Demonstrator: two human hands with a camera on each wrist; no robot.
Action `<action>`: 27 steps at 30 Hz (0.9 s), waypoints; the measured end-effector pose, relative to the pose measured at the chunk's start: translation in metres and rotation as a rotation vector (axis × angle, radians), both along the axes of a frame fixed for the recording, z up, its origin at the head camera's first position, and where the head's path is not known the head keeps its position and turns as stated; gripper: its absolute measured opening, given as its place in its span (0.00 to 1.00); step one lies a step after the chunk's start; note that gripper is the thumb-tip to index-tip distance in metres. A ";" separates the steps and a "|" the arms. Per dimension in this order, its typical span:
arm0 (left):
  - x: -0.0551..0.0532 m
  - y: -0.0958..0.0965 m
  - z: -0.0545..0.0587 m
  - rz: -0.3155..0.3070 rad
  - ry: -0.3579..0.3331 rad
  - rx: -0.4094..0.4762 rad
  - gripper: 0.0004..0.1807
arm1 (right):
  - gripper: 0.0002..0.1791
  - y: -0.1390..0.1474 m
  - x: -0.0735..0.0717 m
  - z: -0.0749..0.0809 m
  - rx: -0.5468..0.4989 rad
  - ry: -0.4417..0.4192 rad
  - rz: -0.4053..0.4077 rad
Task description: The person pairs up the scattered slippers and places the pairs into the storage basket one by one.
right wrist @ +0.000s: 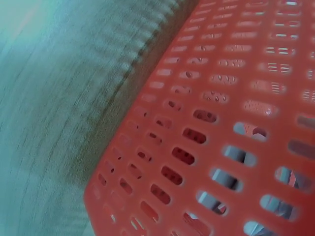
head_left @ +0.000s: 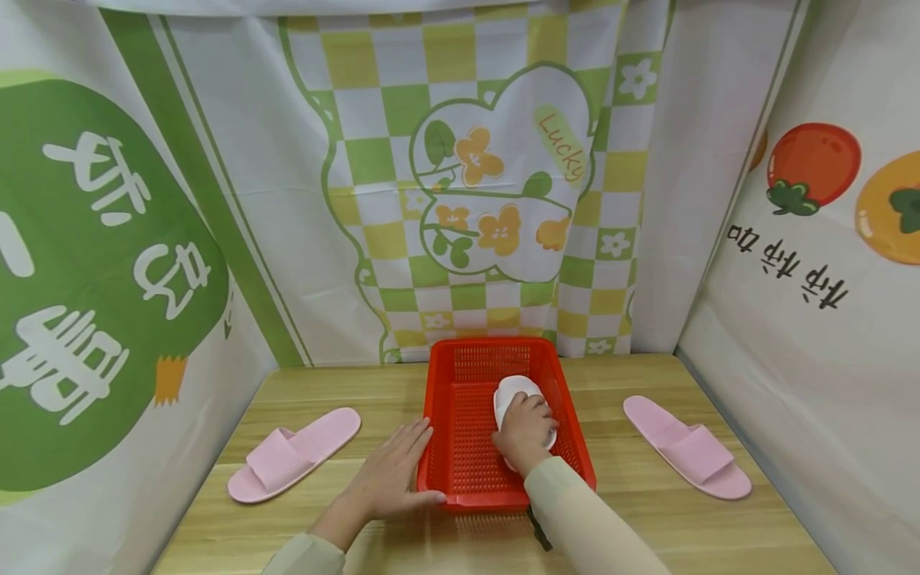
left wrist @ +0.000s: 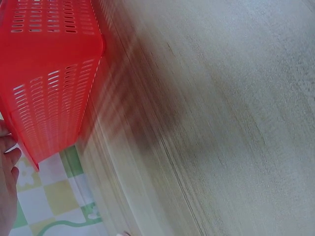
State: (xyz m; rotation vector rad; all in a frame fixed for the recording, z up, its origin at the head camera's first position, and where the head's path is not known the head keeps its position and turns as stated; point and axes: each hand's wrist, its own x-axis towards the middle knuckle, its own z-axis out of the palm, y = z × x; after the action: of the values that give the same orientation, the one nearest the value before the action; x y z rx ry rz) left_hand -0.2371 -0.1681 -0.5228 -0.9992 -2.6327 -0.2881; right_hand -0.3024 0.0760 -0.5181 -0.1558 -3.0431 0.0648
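A red plastic basket (head_left: pixel 460 431) stands in the middle of the wooden table. Inside it, toward the right side, lies a white slipper (head_left: pixel 512 390). My right hand (head_left: pixel 526 431) reaches in and grips the slipper from above, covering much of it. Along the basket's left rim, my left hand (head_left: pixel 391 471) rests with its fingers extended and its thumb by the front corner. In the left wrist view, the fingers (left wrist: pixel 11 157) appear beside the basket's rim. The right wrist view shows the perforated basket wall (right wrist: pixel 197 147), which hides most of the right hand's grip.
One pink slipper (head_left: pixel 295 454) lies on the table left of the basket, another pink slipper (head_left: pixel 686 447) to its right. A patterned cloth (head_left: pixel 489 184) hangs behind the table, with printed cloth walls at both sides.
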 end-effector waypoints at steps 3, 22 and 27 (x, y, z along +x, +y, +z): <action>0.000 0.000 0.001 -0.001 -0.004 -0.002 0.54 | 0.52 -0.001 0.000 -0.001 -0.008 -0.003 -0.011; 0.002 0.001 0.004 0.003 -0.021 0.002 0.54 | 0.51 -0.007 0.006 -0.002 -0.050 -0.027 -0.066; 0.001 0.001 0.004 0.005 -0.019 -0.001 0.55 | 0.52 -0.006 0.007 -0.004 -0.063 -0.016 -0.073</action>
State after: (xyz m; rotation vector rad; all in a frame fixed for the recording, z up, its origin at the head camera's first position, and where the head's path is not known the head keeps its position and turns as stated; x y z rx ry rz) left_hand -0.2357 -0.1673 -0.5191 -0.9948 -2.6523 -0.2969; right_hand -0.2953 0.0696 -0.5218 -0.2730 -3.0495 0.1550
